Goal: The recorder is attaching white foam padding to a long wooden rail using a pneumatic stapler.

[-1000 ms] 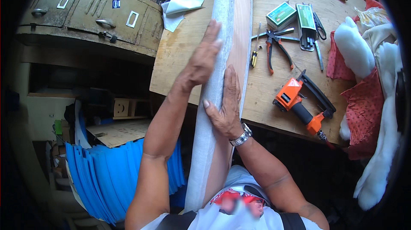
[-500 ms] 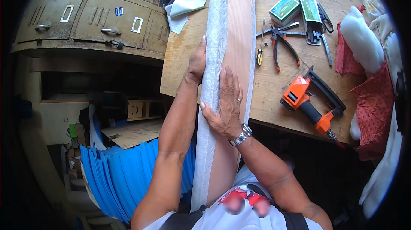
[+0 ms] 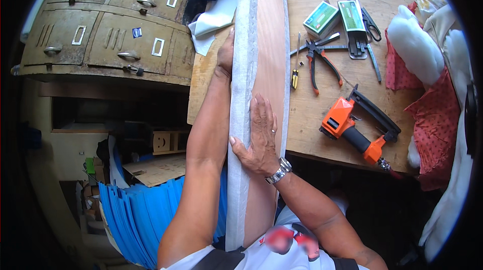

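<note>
Two bare hands on one long wooden board (image 3: pixel 269 43). Lying with its far end on the wooden workbench (image 3: pixel 322 104) and its near end sticking out over the edge, down toward the body. Covered along its left side by a white padding strip (image 3: pixel 244 69), soft and fuzzy by the look of it.

Right hand (image 3: pixel 259 137) laid flat on top, fingers a little spread, palm down, half on the bare wood and half on the white strip. Silver watch (image 3: pixel 282 169) on that wrist. Left hand (image 3: pixel 226 51) farther up, pushed against the outer edge of the strip, thumb pointing up along it. Fingers mostly hidden behind the edge. Pinching or only pushing? Cannot tell.

Probably stiff and hard, that board, and a bit heavy because of its length. Not likely to bend or break. Smooth on top, so maybe slippery under a flat palm. Soft and squashy on the padded side, and easy to pull crooked. Best held with both hands apart, one up high and one low, by the long edges.

Off to the right on the bench: an orange staple gun (image 3: pixel 354 131), pliers (image 3: pixel 317 61), a little screwdriver (image 3: pixel 296 64), scissors (image 3: pixel 370 21), two green boxes (image 3: pixel 322 18). Red spotted cloth (image 3: pixel 437 119) at the far right. Grey metal drawers (image 3: pixel 110 33) on the left.
</note>
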A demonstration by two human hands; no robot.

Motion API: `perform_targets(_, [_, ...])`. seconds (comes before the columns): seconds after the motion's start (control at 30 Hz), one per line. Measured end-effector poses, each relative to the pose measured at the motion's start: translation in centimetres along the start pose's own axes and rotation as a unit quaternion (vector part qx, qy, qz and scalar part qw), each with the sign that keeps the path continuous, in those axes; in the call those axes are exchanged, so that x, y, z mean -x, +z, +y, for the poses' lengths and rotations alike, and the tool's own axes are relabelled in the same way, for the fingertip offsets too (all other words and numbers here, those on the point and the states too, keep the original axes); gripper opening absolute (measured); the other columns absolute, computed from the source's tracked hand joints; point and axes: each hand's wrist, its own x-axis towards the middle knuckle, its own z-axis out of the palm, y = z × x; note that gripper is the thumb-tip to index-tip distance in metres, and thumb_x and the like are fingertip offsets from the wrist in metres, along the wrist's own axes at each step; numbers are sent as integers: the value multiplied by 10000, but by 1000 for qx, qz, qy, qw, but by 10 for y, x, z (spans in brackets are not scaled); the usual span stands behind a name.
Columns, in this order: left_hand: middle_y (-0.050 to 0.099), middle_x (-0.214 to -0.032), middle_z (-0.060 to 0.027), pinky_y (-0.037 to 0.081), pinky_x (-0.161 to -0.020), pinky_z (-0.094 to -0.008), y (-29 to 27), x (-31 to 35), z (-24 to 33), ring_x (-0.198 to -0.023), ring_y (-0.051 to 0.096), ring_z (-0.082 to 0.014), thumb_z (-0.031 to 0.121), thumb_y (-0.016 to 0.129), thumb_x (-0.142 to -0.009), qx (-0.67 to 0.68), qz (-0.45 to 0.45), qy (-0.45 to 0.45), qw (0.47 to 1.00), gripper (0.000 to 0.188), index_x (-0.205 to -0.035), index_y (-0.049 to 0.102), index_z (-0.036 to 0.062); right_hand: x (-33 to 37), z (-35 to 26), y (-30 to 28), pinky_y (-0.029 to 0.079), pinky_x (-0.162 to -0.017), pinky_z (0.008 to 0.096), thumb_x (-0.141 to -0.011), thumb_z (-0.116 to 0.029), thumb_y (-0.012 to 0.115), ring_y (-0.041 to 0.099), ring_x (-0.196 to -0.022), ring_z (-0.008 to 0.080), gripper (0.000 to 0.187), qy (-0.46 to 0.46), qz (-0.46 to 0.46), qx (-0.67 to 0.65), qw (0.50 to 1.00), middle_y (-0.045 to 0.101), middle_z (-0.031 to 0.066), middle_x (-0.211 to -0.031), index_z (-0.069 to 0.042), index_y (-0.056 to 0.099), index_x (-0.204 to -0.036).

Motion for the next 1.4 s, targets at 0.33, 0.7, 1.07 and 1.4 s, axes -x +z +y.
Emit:
perform_targets(0.33, [152, -1675, -193, 132, -1251, -352, 42, 88, 10, -1551, 134, -264, 264, 265, -1106, -424, 30, 110, 899, 594, -1601, 123, -32, -1, 1, 6, 62, -1208, 602, -842, -485, 631, 84, -1553, 390, 1016, -10, 18, 31, 999, 140, 192, -1678, -44, 144, -1617])
perform_targets(0.7, [112, -1660, -269, 131, -1263, -423, 79, 113, 14, -1559, 74, -370, 247, 350, -1087, -593, 56, 119, 794, 609, -1597, 146, -15, -10, 3, -40, 179, -1208, 562, -889, -442, 632, 216, -1521, 403, 920, -40, -33, -15, 999, 241, 226, -1640, -26, 218, -1598])
perform_targets(1.07, [241, -1589, -346, 261, -1226, -434, 114, 131, 6, -1497, 271, -420, 374, 524, -1025, -516, 177, -21, 838, 828, -1568, 105, -91, 47, 31, -251, 452, -1010, 469, -837, -233, 737, 555, -1158, 346, 585, 19, 16, 376, 926, 579, 169, -1274, -14, 537, -1341])
perform_targets(1.4, [299, -1557, -368, 309, -1196, -407, 106, 127, -1, -1463, 343, -404, 399, 583, -1005, -571, 155, 6, 806, 898, -1556, 105, -126, 31, 47, -264, 506, -876, 449, -811, -183, 693, 638, -973, 345, 462, 75, -65, 471, 876, 653, 164, -1075, -36, 580, -1234])
